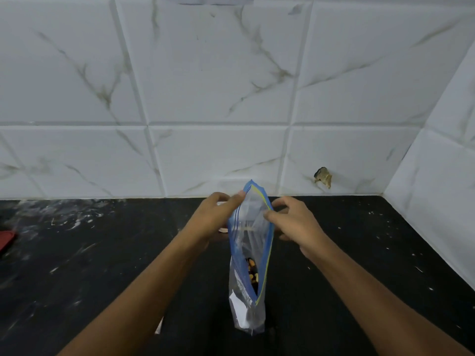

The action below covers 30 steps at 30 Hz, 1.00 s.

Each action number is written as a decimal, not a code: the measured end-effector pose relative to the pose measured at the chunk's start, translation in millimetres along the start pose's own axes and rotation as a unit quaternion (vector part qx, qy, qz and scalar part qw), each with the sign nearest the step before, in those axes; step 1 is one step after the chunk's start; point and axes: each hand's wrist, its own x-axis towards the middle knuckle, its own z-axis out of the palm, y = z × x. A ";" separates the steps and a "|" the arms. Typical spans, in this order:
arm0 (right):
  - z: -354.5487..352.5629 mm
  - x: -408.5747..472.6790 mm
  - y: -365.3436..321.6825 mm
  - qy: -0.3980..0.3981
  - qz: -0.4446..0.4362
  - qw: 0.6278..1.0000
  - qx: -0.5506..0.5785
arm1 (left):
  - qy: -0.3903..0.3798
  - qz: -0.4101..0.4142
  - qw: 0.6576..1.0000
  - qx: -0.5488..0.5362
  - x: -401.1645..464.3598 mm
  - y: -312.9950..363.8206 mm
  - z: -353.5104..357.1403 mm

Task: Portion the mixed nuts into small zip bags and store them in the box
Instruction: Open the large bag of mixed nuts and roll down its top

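Note:
A clear zip bag (250, 242) with a blue and yellow zip strip stands upright over the black counter (102, 265), its mouth held wide. Mixed nuts (252, 272) show inside near its bottom. My left hand (218, 217) pinches the left lip of the bag's mouth. My right hand (293, 222) pinches the right lip, opposite it. A small pale object (223, 230) peeks out behind my left hand, mostly hidden. No box shows in this view.
White marble-pattern wall tiles (218, 86) rise behind the counter and turn a corner at the right. A chipped hole (323, 177) marks the wall near the counter. A red object (6, 240) lies at the far left edge.

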 end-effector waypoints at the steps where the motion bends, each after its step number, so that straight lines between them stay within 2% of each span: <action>1: 4.1 5.8 -0.3 0.024 -0.013 1.000 -0.015 | 0.003 0.002 1.000 0.028 6.4 2.4 6.0; 3: 10.4 16.3 0.9 0.055 -0.032 0.997 -0.034 | 0.024 0.017 0.997 0.074 18.7 1.6 14.9; 4: 12.0 19.5 1.6 0.059 -0.033 0.998 -0.015 | 0.032 0.021 0.997 0.063 24.3 0.1 17.8; 7: 7.7 25.9 1.4 0.030 0.023 0.983 0.179 | 0.026 -0.008 0.995 -0.095 37.0 -2.8 19.5; 9: -1.4 27.9 -1.9 -0.002 0.092 0.943 0.319 | -0.003 -0.057 0.975 -0.214 41.5 -1.8 14.5; 12: -14.0 41.4 -1.6 -0.027 0.221 0.839 0.496 | -0.053 -0.157 0.918 -0.359 51.1 -1.5 0.2; 13: -16.1 47.1 -0.9 -0.030 0.246 0.821 0.515 | -0.060 -0.179 0.898 -0.398 55.6 -3.1 -4.8; 14: -16.8 49.6 -2.0 -0.038 0.255 0.818 0.514 | -0.067 -0.191 0.883 -0.423 59.1 -5.4 -8.8; 16: -16.8 47.8 -6.8 -0.067 0.248 0.841 0.476 | -0.092 -0.200 0.871 -0.440 64.9 -10.0 -13.9; 19: -14.7 45.2 -2.9 -0.074 0.236 0.856 0.454 | -0.121 -0.210 0.879 -0.411 70.0 -15.3 -14.1; 22: -6.3 48.8 21.3 -0.027 0.249 0.866 0.432 | -0.087 -0.214 0.906 -0.355 70.8 -27.3 -7.6; 25: 1.4 55.5 40.5 0.029 0.222 0.913 0.341 | -0.033 -0.190 0.933 -0.303 57.1 -36.4 -4.9; 28: -2.1 44.1 40.8 0.023 0.168 0.955 0.243 | 0.056 -0.098 0.991 -0.071 33.0 -49.8 -8.4; 30: -5.3 31.8 42.5 0.020 0.121 0.984 0.125 | 0.099 -0.050 0.992 0.066 7.5 -53.9 -10.1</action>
